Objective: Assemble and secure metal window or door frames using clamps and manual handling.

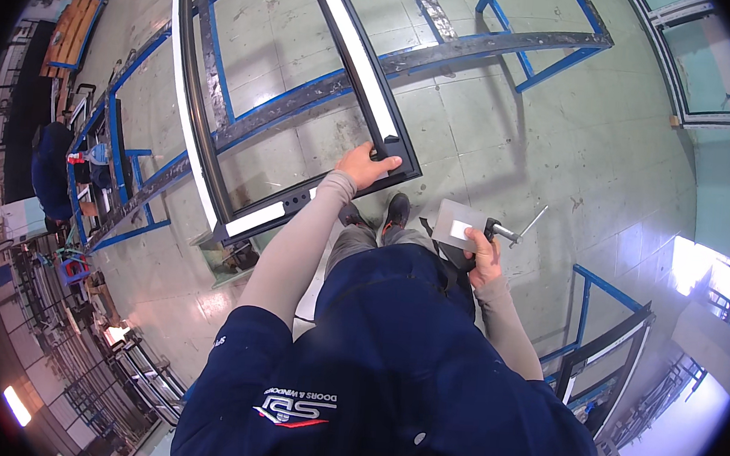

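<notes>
1. The left hand (368,165) reaches forward and is wrapped around the near corner of a large rectangular window frame of black metal profile with white inner faces (357,56), fingers curled over the top of the corner and the thumb lying along the side bar.
2. The frame lies flat across a blue-painted steel trestle rack (307,95) that stands on the pale green tiled floor (577,142). Its long bars run away from the person toward the top of the view, bent by the lens.
3. The frame's profile is dark and glossy on the outside, with a broad white strip showing along the inner sides of the long bars and on the short near bar. A few small holes or slots show in the black face of the near bar, close to the held corner.
4. The frame is open in the middle; the floor and the rack's crossbars show through it.
5. The right hand (484,256) is closed around a small flat grey metal plate with a pale patch on it (455,224), held together with a silver rod-shaped tool with a dark grip (515,231) that sticks out to the right.
6. The right hand is low at the person's side, well apart from the frame.
7. The person's dark shoes (396,209) stand on the floor just below the held corner.
</notes>
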Demonstrator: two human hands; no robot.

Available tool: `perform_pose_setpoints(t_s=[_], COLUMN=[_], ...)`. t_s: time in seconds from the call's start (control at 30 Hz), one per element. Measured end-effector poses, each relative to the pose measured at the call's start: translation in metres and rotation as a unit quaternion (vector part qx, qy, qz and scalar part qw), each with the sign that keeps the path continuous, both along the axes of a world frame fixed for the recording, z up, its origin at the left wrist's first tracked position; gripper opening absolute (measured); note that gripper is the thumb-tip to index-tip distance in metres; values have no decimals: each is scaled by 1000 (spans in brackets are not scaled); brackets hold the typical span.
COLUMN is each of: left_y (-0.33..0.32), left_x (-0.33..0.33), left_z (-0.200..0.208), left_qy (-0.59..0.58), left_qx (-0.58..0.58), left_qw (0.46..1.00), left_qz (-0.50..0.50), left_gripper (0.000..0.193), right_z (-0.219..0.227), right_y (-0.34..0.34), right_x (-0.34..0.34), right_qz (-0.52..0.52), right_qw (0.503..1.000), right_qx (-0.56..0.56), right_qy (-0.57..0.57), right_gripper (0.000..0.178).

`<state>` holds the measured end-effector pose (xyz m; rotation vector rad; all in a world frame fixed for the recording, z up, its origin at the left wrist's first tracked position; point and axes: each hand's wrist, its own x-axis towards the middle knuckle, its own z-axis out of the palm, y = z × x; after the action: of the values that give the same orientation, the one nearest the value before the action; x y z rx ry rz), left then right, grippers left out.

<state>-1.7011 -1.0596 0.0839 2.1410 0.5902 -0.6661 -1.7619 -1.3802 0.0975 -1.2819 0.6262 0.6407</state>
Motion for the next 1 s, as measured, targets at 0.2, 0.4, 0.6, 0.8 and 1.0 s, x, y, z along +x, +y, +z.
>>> perform_pose_setpoints(t_s=[0.2,0.4,0.6,0.8,1.0], left_y=[34,18,2,9,9], left_x=[7,-9,-4,7,4], left_z=[-35,-37,-44,0,-53], left_qy=[-95,-76,-55,-48,-35], left_qx=[-144,-207,-100,-181,-98], left_qw=[985,972,993,982,994], left_qz=[-8,75,-26,-24,29], left_gripper=[82,83,90,77,85], right_z=[21,-5,13,0,-1], right_y=[9,12,4,-3,0], right_x=[10,-14,-11,-3,1], right_qz=[-21,-61,-37,-12,12], right_qw=[999,998,999,999,1000], right_qx=[-29,-26,-16,-19,-13], right_qy=[-19,-6,-30,-29,-8], right_gripper=[21,20,22,23,24])
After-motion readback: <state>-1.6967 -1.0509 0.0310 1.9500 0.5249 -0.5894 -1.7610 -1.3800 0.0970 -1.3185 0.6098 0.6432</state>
